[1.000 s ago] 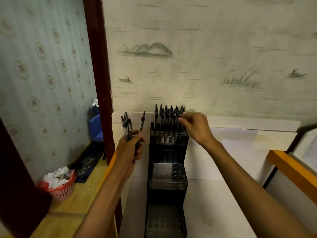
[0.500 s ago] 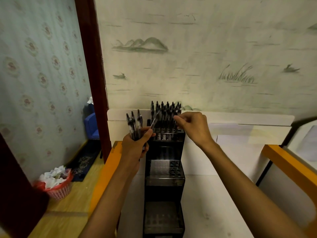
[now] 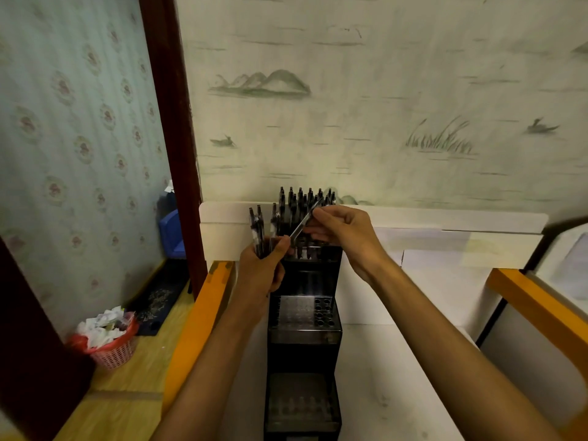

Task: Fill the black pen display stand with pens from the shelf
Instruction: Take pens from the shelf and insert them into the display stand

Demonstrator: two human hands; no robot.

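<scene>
Three or so spare pens (image 3: 258, 227) sit bunched in the left hand (image 3: 262, 272), while the right hand (image 3: 342, 230) pinches a single pen (image 3: 305, 222) slanting between both hands. Pens look light, stiff and slick, so I'd grip mid-barrel. On the black stand (image 3: 304, 342) at the worktop's back edge, top tier looks packed; middle and bottom tiers seem empty.
</scene>
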